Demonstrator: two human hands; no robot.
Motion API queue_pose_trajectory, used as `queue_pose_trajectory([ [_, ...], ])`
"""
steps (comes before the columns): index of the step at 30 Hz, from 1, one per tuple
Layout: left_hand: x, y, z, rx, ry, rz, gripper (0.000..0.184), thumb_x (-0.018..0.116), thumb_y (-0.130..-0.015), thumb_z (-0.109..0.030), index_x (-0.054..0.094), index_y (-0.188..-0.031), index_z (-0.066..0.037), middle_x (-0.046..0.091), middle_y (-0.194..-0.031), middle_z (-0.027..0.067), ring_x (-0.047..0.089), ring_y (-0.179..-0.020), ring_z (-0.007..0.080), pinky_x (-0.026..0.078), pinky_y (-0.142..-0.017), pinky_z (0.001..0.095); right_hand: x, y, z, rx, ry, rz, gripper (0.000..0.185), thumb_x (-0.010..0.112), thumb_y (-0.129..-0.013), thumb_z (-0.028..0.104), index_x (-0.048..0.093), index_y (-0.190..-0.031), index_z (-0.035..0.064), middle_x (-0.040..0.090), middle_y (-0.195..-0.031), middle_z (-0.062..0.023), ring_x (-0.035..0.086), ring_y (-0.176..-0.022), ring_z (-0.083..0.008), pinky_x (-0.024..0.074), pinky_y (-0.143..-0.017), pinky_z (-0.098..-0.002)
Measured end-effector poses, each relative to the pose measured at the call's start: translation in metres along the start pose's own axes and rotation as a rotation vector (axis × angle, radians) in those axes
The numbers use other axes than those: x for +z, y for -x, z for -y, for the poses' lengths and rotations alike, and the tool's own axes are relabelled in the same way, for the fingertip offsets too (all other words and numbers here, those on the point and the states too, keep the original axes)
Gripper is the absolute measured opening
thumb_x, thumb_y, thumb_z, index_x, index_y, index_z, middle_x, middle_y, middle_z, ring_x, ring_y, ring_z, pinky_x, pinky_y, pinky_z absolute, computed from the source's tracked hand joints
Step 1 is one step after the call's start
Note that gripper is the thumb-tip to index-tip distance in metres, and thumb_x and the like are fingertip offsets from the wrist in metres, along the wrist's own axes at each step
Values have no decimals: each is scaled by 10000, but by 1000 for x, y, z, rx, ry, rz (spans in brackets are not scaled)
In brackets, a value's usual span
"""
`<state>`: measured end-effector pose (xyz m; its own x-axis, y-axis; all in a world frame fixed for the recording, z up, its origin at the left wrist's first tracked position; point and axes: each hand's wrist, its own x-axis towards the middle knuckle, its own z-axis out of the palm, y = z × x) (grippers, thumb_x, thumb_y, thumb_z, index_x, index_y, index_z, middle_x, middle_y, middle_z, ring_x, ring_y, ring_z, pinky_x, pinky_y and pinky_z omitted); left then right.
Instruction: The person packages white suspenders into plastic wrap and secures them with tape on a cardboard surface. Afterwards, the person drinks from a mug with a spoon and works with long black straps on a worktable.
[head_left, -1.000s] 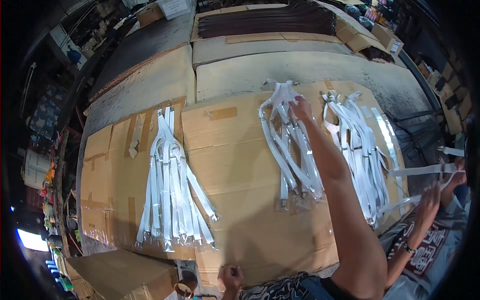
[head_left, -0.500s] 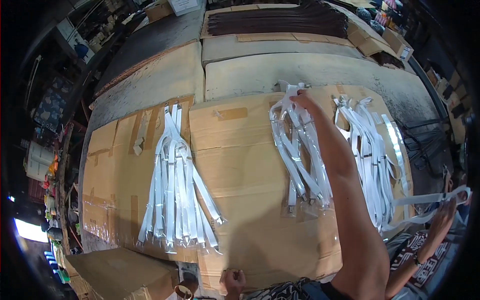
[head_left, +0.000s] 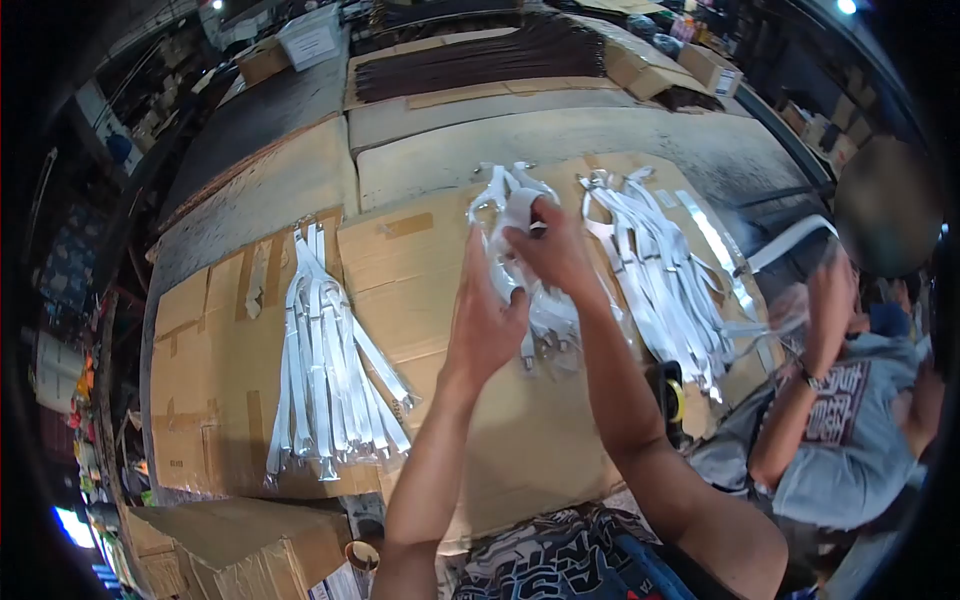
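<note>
Near the middle of the cardboard lies a bundle of white suspenders (head_left: 497, 190) with metal clips, partly in clear plastic. My right hand (head_left: 552, 245) pinches a looped white strap at its upper end. My left hand (head_left: 485, 325) is beside the bundle's left edge, fingers stretched up and thumb apart; whether it touches the plastic I cannot tell. The lower part of the bundle is partly hidden behind my hands. A second pile of white suspenders (head_left: 328, 370) is fanned out to the left, in plastic. Another pile of white suspenders (head_left: 655, 270) lies to the right.
Cardboard sheets (head_left: 385, 290) cover the table. At right, a co-worker's hand (head_left: 832, 300) holds a white strap, blurred by motion. A cardboard box (head_left: 240, 540) stands at the front left. Dark strips (head_left: 480, 68) lie across the back, with an open carton (head_left: 650, 65) beside them.
My left hand has risen from the table's front edge to the middle bundle. My right hand has come nearer and lifted a strap. The view has shifted right, showing more of the co-worker.
</note>
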<state>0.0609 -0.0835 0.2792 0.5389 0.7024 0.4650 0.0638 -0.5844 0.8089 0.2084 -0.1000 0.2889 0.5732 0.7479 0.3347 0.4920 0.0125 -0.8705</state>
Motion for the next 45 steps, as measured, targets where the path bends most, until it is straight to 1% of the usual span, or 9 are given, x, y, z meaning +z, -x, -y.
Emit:
queue_pose_trajectory([
  [6, -29, 24, -73, 189, 166, 85, 783, 563, -810, 107, 198, -1498, 34, 491, -1363, 186, 545, -1214, 253, 476, -952, 304, -38, 74, 106, -164, -38, 54, 282, 660, -872, 212, 591, -956, -49, 660, -841, -231, 672, -740, -344, 511, -649, -400],
  [14, -85, 54, -138, 24, 138, -88, 273, 538, -900, -16, 585, -1161, 50, 689, -936, 171, 660, -856, 211, 509, -784, 340, -53, 139, 160, -692, 134, 3, 187, 622, -903, 197, 617, -995, 35, 680, -889, -160, 636, -838, -376, 490, -759, -443],
  [17, -97, 68, -148, 22, 274, 28, 219, 515, -917, -15, 619, -1097, 55, 693, -872, 134, 648, -801, 160, 508, -737, 309, -65, 158, 170, -675, 245, -185, 217, 668, -863, 162, 637, -1044, 46, 690, -868, -141, 640, -871, -361, 489, -777, -420],
  [23, -123, 104, -202, 61, 306, 256, 200, 514, -899, -12, 627, -1054, 46, 674, -808, 136, 649, -782, 172, 505, -717, 321, -92, 193, 168, -627, -228, 177, 699, 748, -823, 118, 388, -1413, 14, 513, -1363, -146, 598, -1116, -214, 497, -943, -348],
  [27, -147, 118, -229, 20, 301, 345, 244, 599, -855, 39, 631, -1095, 72, 686, -1076, 141, 659, -967, 173, 538, -848, 305, -100, 209, 195, -554, -542, 299, 712, 749, -806, 59, 378, -1405, -47, 524, -1343, -186, 580, -1169, -229, 472, -984, -353],
  [31, -171, 98, -223, 40, 469, 405, 231, 574, -880, -5, 631, -1097, 52, 689, -1037, 150, 678, -943, 222, 545, -823, 333, -91, 214, 196, -336, -729, 477, 691, 715, -847, 17, 343, -1427, -34, 621, -1210, -172, 626, -1081, -205, 512, -920, -353],
  [33, -171, 77, -204, -153, 639, 358, 221, 514, -902, -17, 633, -1072, 58, 708, -903, 124, 676, -873, 211, 526, -791, 326, -87, 206, 165, -154, -682, 630, 639, 689, -887, 65, 355, -1424, -25, 666, -1130, -158, 641, -1049, -194, 525, -877, -342],
  [37, -153, 13, -61, -439, 790, 443, 286, 537, -946, -62, 560, -1197, 73, 642, -1170, 180, 650, -1047, 231, 559, -917, 323, -42, 201, 66, 331, -725, 805, 482, 622, -955, 185, 428, -1359, 8, 691, -999, -120, 685, -874, -184, 538, -779, -323],
  [45, -21, 53, 287, -1099, 765, 280, 318, 526, -965, -81, 517, -1257, 45, 623, -1176, 206, 645, -1083, 280, 556, -927, 339, 51, 271, -182, 937, -607, 609, 378, 617, -952, 162, 499, -1264, -16, 671, -978, -157, 691, -827, -245, 555, -730, -346],
])
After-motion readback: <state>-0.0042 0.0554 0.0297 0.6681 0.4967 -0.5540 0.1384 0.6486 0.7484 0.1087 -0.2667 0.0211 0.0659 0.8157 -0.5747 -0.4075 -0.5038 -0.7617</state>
